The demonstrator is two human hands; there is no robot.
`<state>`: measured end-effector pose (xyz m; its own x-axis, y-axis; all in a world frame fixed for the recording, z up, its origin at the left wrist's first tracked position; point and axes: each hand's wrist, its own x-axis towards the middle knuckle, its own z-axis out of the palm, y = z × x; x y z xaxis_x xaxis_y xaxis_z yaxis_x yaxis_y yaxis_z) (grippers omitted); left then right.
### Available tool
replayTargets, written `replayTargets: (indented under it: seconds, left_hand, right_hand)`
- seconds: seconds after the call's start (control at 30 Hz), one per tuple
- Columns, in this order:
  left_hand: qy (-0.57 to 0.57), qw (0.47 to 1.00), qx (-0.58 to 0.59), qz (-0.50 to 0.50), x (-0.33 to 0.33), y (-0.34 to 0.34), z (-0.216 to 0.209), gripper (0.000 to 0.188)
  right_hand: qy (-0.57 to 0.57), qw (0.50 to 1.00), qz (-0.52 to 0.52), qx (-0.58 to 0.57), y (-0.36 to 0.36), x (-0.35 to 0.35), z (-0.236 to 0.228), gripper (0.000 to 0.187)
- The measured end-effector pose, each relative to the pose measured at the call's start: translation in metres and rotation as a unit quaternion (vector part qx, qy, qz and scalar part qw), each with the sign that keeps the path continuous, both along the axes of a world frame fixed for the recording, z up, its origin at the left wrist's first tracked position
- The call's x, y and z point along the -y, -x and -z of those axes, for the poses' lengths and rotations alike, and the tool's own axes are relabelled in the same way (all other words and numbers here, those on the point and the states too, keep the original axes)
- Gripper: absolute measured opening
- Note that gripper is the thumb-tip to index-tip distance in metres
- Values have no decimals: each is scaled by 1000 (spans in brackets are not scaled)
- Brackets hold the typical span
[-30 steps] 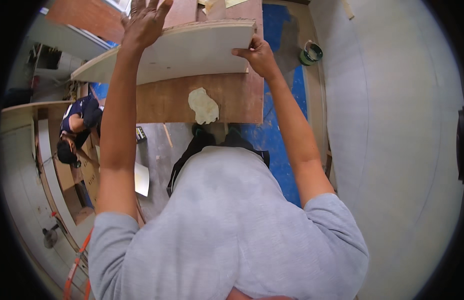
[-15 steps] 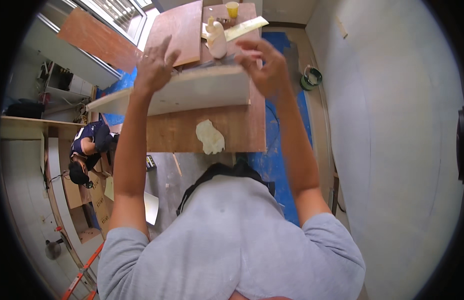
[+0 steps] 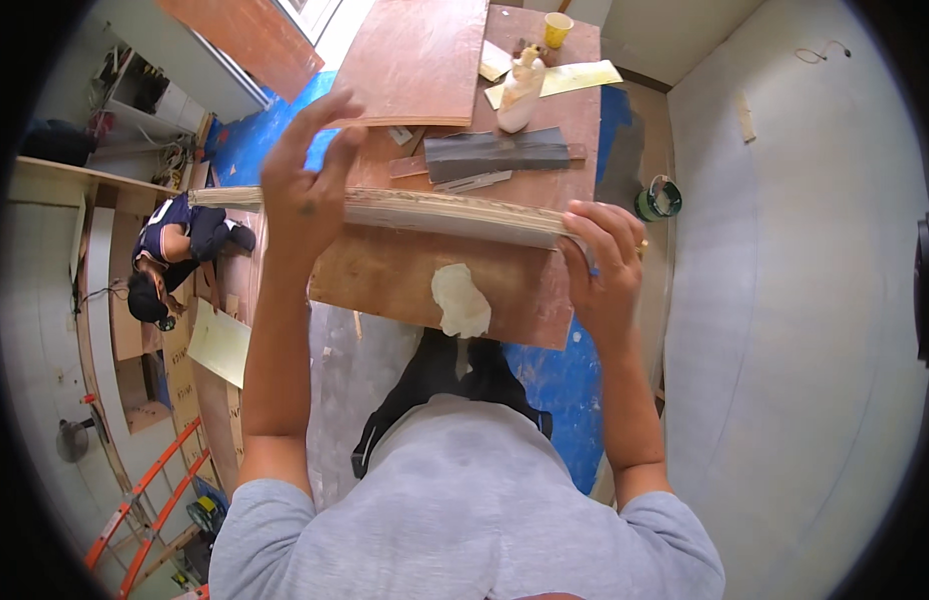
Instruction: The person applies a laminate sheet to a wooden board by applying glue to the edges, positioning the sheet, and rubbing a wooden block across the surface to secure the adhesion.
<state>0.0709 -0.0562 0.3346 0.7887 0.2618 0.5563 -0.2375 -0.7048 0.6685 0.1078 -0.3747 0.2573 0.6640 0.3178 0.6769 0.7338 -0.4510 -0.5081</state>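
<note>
A long laminated board (image 3: 435, 207) stands on edge across a brown plywood work table (image 3: 385, 275), its layered edge upward and its pale face toward me. My right hand (image 3: 607, 250) grips the board's right end, fingers over the top edge and thumb against the near face. Over the left part of the board is my left hand (image 3: 307, 175), open, its fingers and thumb spread above the edge; whether the palm touches the wood I cannot tell. Close to me on the table lies a crumpled off-white cloth (image 3: 461, 300). Just beyond the board rests a grey sanding block or strip (image 3: 497, 153).
Farther back are a white squeeze bottle (image 3: 522, 92), a yellow cup (image 3: 557, 30), a pale strip (image 3: 570, 82) and a plywood sheet (image 3: 415, 60). A dark bucket (image 3: 660, 199) stands by the right wall. At left, a person (image 3: 180, 240) crouches near an orange ladder (image 3: 145, 500).
My right hand has come down onto the board's right end. The board has turned to show its layered edge more, and my view has shifted. My left hand stays raised and spread.
</note>
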Motion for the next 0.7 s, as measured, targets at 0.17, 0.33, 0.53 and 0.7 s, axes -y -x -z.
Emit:
replayTargets:
  seconds: [0.17, 0.33, 0.53, 0.7]
  left_hand:
    - [44, 998, -21, -46, -72, 52, 7, 18]
    - [-16, 995, 44, -82, -143, 71, 14, 24]
    - [97, 962, 75, -246, -273, 72, 1, 23]
    - [249, 956, -54, -147, -377, 49, 56, 15]
  right_hand:
    - [40, 998, 43, -22, 4, -9, -6, 36]
    - [150, 979, 124, -65, 13, -23, -32, 43]
    - [270, 949, 140, -82, 18, -59, -41, 40]
    - [287, 941, 163, -79, 16, -71, -35, 36]
